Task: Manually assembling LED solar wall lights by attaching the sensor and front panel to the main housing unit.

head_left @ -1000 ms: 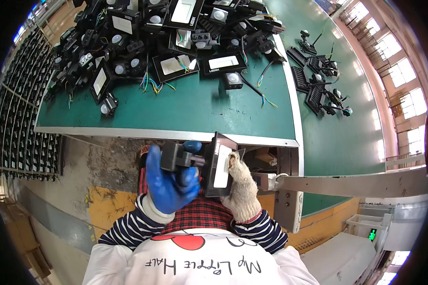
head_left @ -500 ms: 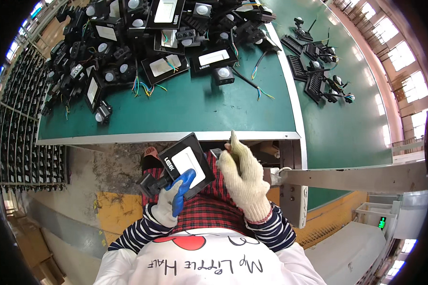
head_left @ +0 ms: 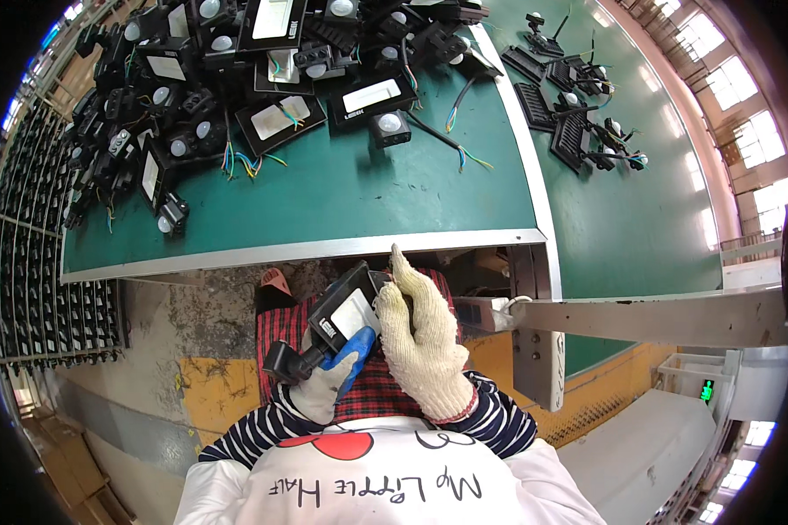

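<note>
Black floodlight unit (head_left: 346, 317), white panel facing up, held above the lap, just short of the table (head_left: 324, 249) edge. Gripped from below by the left hand (head_left: 328, 381), blue-palmed glove, fingers closed round the lamp's lower end and its round sensor knob. Right hand (head_left: 420, 337), pale knit glove, laid against the lamp's right edge, fingers extended, not clamped. Step judged: inspection or fitting of the unit in hand. Next move likely needs the body steadied by the left grip. Pile of similar lamps (head_left: 263, 96) with loose coloured wires lies well apart on the green table.
</note>
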A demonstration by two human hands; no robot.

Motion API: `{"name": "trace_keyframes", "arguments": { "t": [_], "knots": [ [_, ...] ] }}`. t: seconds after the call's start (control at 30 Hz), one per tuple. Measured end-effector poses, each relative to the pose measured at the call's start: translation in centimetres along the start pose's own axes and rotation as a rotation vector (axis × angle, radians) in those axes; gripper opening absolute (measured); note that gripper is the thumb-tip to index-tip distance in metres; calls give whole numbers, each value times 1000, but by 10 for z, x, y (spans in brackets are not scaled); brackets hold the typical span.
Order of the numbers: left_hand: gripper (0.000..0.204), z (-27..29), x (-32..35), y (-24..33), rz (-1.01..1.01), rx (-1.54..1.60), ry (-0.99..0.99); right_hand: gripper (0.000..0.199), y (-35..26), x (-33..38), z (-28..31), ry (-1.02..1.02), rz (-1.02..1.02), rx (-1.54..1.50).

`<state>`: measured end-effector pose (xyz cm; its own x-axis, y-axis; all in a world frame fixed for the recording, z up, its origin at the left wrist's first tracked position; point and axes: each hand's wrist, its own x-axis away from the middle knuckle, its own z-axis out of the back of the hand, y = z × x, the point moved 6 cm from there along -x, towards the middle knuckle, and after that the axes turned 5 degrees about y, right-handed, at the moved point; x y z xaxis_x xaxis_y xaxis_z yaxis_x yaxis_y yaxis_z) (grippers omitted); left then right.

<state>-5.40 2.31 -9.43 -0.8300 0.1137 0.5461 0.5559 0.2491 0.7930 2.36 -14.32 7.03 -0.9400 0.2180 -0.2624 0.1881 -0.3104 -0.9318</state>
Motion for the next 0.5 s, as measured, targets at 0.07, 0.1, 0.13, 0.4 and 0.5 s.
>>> {"name": "trace_keyframes", "arguments": {
  "t": [0.07,0.1,0.13,0.4,0.5],
  "knots": [
    [60,-9,2,14,-118,-127,1,40,-1,-2,3,-4,-24,4],
    [64,-19,7,26,-103,-46,-53,40,-1,-3,5,-11,-45,3],
    [67,-29,10,43,-89,33,-106,40,0,-3,6,-12,-45,4],
    [72,-36,22,112,-197,-130,-154,40,2,-24,26,-167,176,-4],
    [65,-41,20,126,-8,-12,-195,40,-7,-38,34,-367,198,64]
  ]
}}
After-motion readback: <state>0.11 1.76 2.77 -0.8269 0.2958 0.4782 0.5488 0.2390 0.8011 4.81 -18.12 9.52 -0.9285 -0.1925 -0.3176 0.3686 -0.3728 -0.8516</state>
